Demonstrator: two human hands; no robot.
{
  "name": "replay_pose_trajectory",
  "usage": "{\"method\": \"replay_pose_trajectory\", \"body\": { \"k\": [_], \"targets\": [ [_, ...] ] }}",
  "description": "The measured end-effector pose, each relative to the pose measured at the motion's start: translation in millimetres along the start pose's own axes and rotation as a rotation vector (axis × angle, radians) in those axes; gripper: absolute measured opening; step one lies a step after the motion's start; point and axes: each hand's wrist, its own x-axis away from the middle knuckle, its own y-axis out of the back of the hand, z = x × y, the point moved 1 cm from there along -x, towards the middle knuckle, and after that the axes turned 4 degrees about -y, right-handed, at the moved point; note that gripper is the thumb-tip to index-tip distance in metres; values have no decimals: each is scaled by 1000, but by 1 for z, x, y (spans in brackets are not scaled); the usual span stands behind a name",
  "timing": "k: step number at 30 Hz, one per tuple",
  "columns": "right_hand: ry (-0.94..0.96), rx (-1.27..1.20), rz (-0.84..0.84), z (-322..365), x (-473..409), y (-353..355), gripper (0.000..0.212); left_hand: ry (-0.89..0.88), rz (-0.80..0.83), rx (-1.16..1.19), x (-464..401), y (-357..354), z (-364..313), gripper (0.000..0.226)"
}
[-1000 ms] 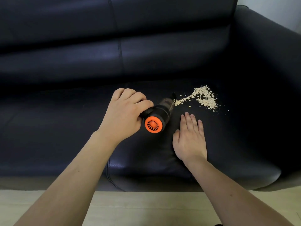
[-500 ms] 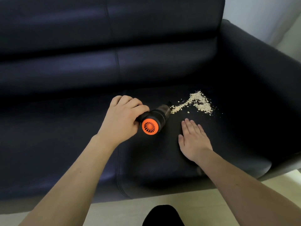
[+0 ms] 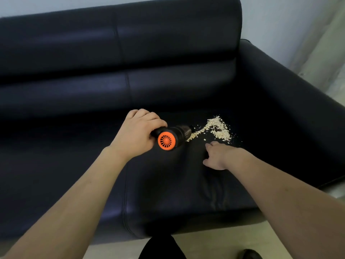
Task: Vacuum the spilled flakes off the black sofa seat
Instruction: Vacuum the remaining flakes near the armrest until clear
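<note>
Head view: a small black handheld vacuum with an orange vented end cap (image 3: 172,136) is gripped by the left hand (image 3: 137,136), its nozzle at the edge of the pale spilled flakes (image 3: 216,128). The right hand (image 3: 217,156) is pressed on the black leather sofa seat (image 3: 74,165) just beside them, fingers relaxed. Bare seat is left toward the padded armrest (image 3: 291,101).

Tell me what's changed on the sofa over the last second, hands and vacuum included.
The right hand, earlier flat on the black leather sofa seat, has tilted up, its fingers now reaching toward the pale spilled flakes. The left hand still grips the black handheld vacuum with the orange rear vent, nozzle at the trail's near end. The pile looks unchanged.
</note>
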Motion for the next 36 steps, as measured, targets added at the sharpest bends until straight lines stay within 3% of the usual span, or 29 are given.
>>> {"method": "replay_pose_trajectory", "body": {
  "k": [9, 13, 18, 28, 36],
  "targets": [
    [-54, 173, 71, 6, -16, 1, 44, -30, 40, 10, -33, 2, -9, 42],
    [-70, 156, 67, 6, -19, -8, 59, -47, 48, -17, -47, -2, -14, 44],
    [-82, 118, 118, 6, -22, -14, 93, -61, 71, -73, -55, -3, -20, 45],
    [-152, 215, 165, 24, -48, -40, 126, -58, 61, -114, -27, 18, -9, 44],
    [-174, 241, 149, 40, -51, -40, 127, -23, 42, -105, 10, 28, 0, 45]
  ]
}}
